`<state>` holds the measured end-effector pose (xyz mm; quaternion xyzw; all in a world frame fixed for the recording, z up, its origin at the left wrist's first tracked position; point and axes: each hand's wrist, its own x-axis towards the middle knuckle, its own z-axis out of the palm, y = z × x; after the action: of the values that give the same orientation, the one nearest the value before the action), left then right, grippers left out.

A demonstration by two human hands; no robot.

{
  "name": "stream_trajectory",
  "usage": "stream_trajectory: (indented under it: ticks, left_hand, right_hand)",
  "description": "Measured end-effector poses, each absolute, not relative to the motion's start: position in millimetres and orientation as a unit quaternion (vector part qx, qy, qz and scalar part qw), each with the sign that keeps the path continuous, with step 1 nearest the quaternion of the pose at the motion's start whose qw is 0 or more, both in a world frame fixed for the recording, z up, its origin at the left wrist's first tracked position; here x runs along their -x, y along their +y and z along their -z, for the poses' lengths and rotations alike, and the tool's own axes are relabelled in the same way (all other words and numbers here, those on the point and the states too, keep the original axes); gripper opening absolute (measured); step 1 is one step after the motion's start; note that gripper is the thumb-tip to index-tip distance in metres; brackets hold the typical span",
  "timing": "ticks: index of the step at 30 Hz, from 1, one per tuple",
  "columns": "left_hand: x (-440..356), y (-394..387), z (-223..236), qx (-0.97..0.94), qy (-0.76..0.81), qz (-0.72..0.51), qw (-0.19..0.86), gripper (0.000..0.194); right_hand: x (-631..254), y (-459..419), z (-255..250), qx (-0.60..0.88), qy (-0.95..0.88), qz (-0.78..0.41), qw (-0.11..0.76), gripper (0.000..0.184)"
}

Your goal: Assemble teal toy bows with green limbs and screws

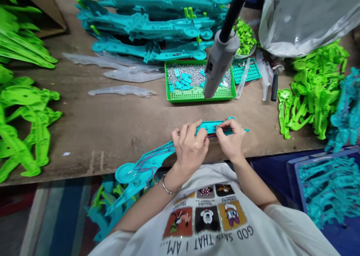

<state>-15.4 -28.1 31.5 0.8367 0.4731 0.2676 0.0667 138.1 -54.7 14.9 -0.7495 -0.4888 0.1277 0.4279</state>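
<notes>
A long teal plastic shell half point(152, 160), shaped like a toy gun, lies slanted over the table's front edge. Red and blue wires run along its inside. My left hand point(191, 141) is closed around its middle, fingers curled over the upper side. At the narrow right end, my right hand point(232, 136) has thumb and forefinger pinched together just inside the shell. Something small and dark seems to be at those fingertips, too small to name. Behind both hands stands a green basket point(197, 98) holding many silver screws and small teal pieces point(184, 81).
An electric screwdriver point(221, 61) hangs in front of the basket. Teal shells point(157, 27) are stacked at the back, with translucent strips point(120, 91) nearer. Lime-green parts point(25, 117) lie at left and more point(315, 91) at right. A blue crate point(299, 181) stands lower right.
</notes>
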Motion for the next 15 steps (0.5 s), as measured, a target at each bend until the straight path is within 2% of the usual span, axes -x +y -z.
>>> stream_trajectory:
  ticks: [5,8,12,15]
  left_hand:
    - [20,-28,-21,-0.838,0.475,-0.253,0.093,0.013]
    - [24,-25,-13,-0.839,0.466,-0.257,0.114,0.013]
    - [28,-16,-7,-0.838,0.463,-0.253,0.142,0.013]
    - [32,-9,-5,-0.842,0.458,-0.229,0.169,0.013]
  right_hand:
    - [-127,-62,-25,0.751,-0.62,-0.023,0.226,0.016]
    - [-117,-69,-27,0.72,-0.677,-0.004,0.155,0.018]
    - [-121,-79,-24,0.679,-0.717,0.015,0.156,0.032]
    - [-151,-88,-22,0.658,-0.709,-0.018,0.252,0.034]
